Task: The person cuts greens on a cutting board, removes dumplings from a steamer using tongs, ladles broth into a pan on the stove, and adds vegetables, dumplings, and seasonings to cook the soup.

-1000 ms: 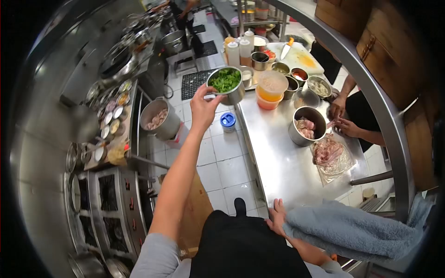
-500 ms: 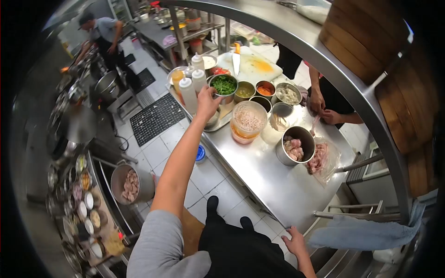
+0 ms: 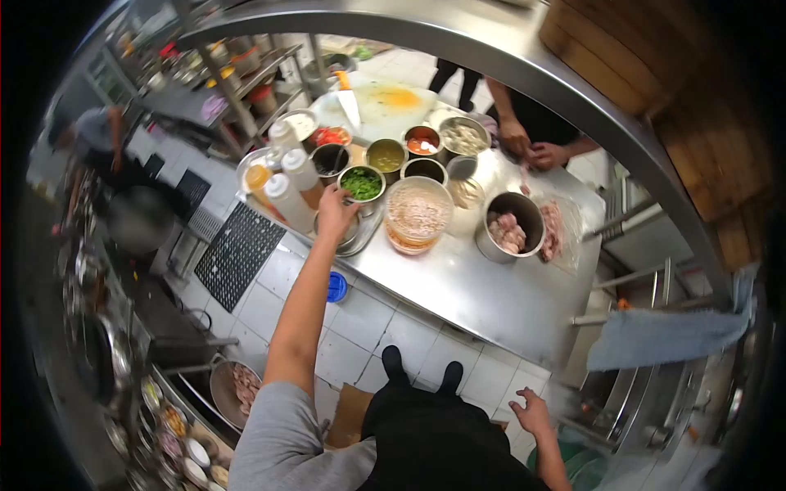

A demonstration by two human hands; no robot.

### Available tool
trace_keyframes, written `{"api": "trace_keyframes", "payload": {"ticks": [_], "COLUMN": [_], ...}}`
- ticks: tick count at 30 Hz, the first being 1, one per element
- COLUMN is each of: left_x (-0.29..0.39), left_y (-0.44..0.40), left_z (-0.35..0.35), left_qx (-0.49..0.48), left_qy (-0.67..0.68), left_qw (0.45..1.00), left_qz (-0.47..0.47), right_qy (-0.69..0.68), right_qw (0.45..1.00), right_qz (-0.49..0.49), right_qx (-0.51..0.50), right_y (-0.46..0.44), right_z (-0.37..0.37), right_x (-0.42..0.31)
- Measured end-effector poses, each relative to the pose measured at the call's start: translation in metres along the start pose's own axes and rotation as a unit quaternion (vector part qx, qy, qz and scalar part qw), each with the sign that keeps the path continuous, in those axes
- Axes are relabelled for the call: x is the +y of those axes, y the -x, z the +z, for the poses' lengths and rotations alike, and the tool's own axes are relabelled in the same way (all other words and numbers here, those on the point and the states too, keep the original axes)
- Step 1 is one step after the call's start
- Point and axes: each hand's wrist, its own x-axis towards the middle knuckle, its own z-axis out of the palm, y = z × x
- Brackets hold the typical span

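Observation:
My left hand (image 3: 334,214) is closed on the near rim of a round metal container of chopped green herbs (image 3: 361,184) on the steel table. Beside it stand white-capped squeeze bottles (image 3: 286,196) and a plastic tub of pale minced food (image 3: 418,209). Behind the herbs are a container of dark sauce (image 3: 330,159) and one of yellowish-green contents (image 3: 386,155). A metal dish (image 3: 350,237) lies partly hidden under my left hand. My right hand (image 3: 534,412) hangs low over the floor, fingers apart, holding nothing.
A deep pot of raw meat (image 3: 512,229) and a plastic bag of meat (image 3: 561,237) lie to the right. A knife (image 3: 348,102) rests on the cutting board (image 3: 385,110). A co-worker's hands (image 3: 532,151) work across the table; another person (image 3: 102,135) stands far left.
My left hand has drawn the herb container nearer to me, exposing the dark sauce behind it. My right hand has come off the table edge. The view has shifted.

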Motion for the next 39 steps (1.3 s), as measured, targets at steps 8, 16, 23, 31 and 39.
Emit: {"api": "trace_keyframes", "payload": {"ticks": [8,16,23,31,39], "left_x": [0.004,0.348,0.518,0.555,0.559], "left_y": [0.009,0.201,0.337,0.514,0.575], "left_z": [-0.034,-0.007,0.125,0.115,0.142], "left_qx": [-0.044,-0.338,-0.284,-0.353,-0.294], "left_qy": [0.142,0.486,0.351,0.446,0.376], "left_qw": [0.978,0.781,0.823,0.775,0.831], "left_qz": [0.144,0.200,0.343,0.275,0.284], "right_qy": [-0.277,-0.237,-0.388,-0.245,-0.268], "right_qw": [0.910,0.592,0.762,0.827,0.816], "right_qz": [0.191,-0.053,-0.089,0.031,-0.122], "right_qx": [0.243,0.769,0.511,0.505,0.497], "right_y": [0.054,-0.038,-0.023,0.241,0.232], "right_z": [-0.030,-0.235,-0.018,-0.048,-0.174], "right_x": [0.005,-0.036,-0.043,0.085,0.079]}}
